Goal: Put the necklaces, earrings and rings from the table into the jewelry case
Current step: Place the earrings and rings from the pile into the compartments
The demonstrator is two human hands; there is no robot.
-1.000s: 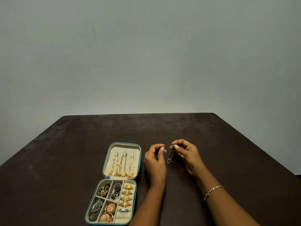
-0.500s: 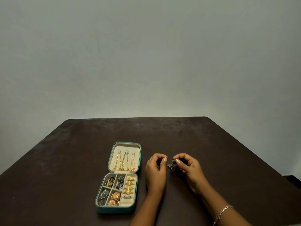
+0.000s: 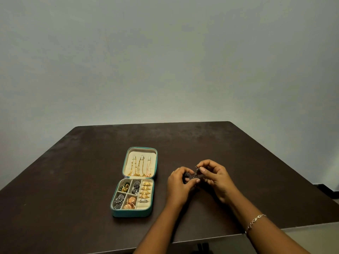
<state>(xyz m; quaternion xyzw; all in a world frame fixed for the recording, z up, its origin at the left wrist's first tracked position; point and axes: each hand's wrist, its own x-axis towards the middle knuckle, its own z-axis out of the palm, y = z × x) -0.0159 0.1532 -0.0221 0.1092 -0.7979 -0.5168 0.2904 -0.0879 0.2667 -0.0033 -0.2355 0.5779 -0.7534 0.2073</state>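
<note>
An open teal jewelry case [image 3: 133,213] lies on the dark table [image 3: 73,180]. Three chains [image 3: 140,166] hang in its lid. Its tray holds gold rings [image 3: 145,191] in the right column and several earrings [image 3: 128,201] in the other compartments. To the right of the case, my left hand [image 3: 178,186] and my right hand [image 3: 216,178] meet above the table. Both pinch small dark silver earrings [image 3: 194,174] between thumb and fingertips; my left hand also shows a dark earring piece [image 3: 187,175] at its fingertips.
The table's near edge [image 3: 211,237] runs under my forearms, with pale floor beyond at the lower right. A silver bracelet [image 3: 255,220] sits on my right wrist. A plain grey wall rises behind the table.
The view has tilted and shifted. My two hands have come together, and my left hand now touches the dark earrings that my right hand held alone before.
</note>
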